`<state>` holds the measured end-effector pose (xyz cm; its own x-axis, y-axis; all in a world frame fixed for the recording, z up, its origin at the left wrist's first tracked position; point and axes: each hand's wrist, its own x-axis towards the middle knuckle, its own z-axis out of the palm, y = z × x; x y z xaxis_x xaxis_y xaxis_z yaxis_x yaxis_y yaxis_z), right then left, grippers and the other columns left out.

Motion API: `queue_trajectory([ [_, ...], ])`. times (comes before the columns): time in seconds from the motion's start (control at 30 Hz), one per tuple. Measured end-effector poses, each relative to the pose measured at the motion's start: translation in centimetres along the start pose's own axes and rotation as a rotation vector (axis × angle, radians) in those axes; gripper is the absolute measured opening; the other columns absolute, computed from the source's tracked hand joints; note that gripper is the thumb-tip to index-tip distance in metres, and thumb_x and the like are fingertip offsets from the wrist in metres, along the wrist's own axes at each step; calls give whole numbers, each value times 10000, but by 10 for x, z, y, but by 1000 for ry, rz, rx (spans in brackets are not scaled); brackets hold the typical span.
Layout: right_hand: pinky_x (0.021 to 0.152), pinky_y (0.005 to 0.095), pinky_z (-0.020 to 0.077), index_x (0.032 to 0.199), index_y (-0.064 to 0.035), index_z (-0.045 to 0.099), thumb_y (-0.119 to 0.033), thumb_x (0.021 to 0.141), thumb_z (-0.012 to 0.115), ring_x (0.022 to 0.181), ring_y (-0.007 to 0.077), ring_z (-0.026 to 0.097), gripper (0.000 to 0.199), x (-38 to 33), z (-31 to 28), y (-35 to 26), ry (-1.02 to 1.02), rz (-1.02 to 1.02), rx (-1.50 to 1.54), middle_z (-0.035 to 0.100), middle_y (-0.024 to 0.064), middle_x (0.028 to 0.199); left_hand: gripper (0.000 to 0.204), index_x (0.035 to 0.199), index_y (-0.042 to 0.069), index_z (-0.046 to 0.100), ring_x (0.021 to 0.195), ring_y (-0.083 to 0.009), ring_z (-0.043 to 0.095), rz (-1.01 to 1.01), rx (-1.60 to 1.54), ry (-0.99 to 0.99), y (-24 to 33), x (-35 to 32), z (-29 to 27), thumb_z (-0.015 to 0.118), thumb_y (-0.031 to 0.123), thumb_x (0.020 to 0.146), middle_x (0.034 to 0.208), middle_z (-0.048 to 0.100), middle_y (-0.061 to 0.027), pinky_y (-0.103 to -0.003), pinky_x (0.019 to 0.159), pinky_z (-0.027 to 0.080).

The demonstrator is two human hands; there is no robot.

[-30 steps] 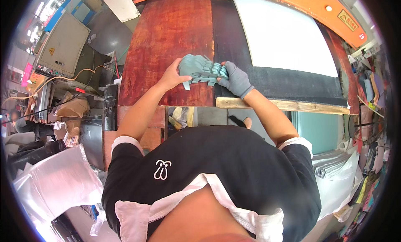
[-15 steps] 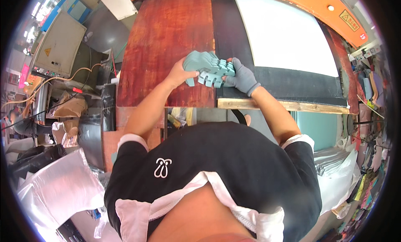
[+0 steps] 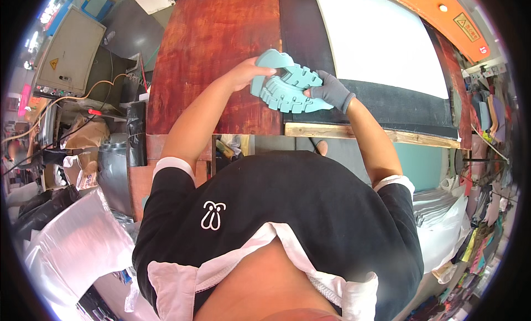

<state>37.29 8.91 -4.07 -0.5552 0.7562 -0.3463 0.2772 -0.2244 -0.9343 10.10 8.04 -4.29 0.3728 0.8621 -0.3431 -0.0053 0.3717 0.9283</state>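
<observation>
I hold two light teal shoe soles with chunky treads, stacked together above the red-brown wooden board. My bare left hand grips their left end. My right hand, in a grey glove, grips their right side with fingers over the treads. The soles are lifted and tilted, treads facing me.
A black belt surface with a white sheet lies to the right, edged by a pale wooden strip. An orange machine frame runs along the far right. A grey cabinet, cables and plastic bags crowd the left.
Both hands have raised the soles and moved them slightly farther from me and to the right; the treads now face up more openly.
</observation>
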Motion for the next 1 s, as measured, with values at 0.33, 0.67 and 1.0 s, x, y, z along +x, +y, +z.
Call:
queue_trajectory([
  [0.33,813,298,475,1187,40,516,-135,733,749,905,153,593,539,-5,2,8,-27,110,59,615,92,1032,376,1149,-1,566,1000,-267,596,-76,-647,-64,-38,-24,28,654,174,828,1111,613,-126,-415,879,473],
  [0.67,837,279,440,1199,15,517,-253,755,725,969,133,548,558,9,182,-62,-580,46,-66,586,52,1085,373,1191,44,533,995,-227,594,449,-997,393,-116,-239,13,581,172,844,1107,606,-92,-417,835,490],
  [1.0,781,276,466,1129,17,520,-367,792,699,911,147,569,542,-12,459,4,-857,114,-335,597,82,1001,469,1249,10,499,1023,-211,578,108,-748,1037,-218,-519,-34,598,209,836,1136,600,-100,-348,908,451],
])
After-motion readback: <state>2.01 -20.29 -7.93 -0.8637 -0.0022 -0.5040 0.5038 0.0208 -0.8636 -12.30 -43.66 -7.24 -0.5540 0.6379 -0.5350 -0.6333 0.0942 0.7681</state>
